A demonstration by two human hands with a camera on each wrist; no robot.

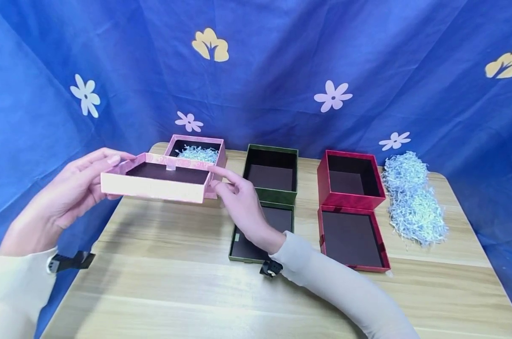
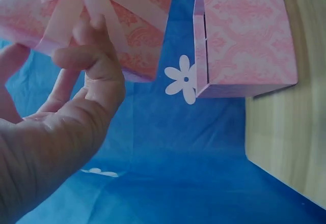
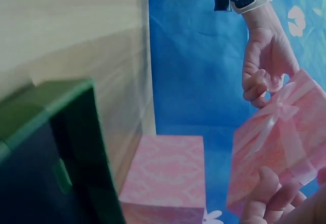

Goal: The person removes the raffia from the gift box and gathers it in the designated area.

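A pink patterned box lid (image 1: 151, 186) is held up above the left side of the table, its dark inside facing up. My left hand (image 1: 65, 193) grips its left end, and my right hand (image 1: 247, 207) pinches the right end between thumb and fingers. A ribbon bow (image 3: 285, 109) on the lid's outer face shows in the right wrist view. Behind the lid stands the pink box (image 1: 221, 162), partly hidden by it, with light blue shredded paper (image 1: 198, 153) inside.
A green box (image 1: 276, 195) stands in the middle, its upturned lid (image 1: 247, 252) lying in front, partly under my right forearm. To the right are a red box (image 1: 353, 201) and its upturned lid (image 1: 351, 238). Piles of blue shredded paper (image 1: 417, 212) lie by the right edge.
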